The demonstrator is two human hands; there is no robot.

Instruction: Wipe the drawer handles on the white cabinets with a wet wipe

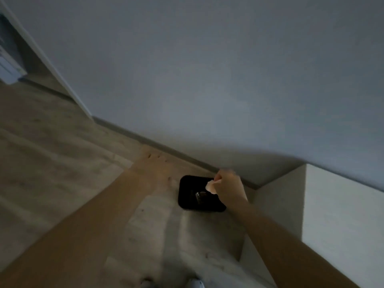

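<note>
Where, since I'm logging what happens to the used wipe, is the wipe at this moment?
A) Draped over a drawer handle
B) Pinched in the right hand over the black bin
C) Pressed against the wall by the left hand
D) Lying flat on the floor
B: the right hand pinches the crumpled wipe at its fingertips, directly over the open black bin standing on the floor by the wall.
</note>
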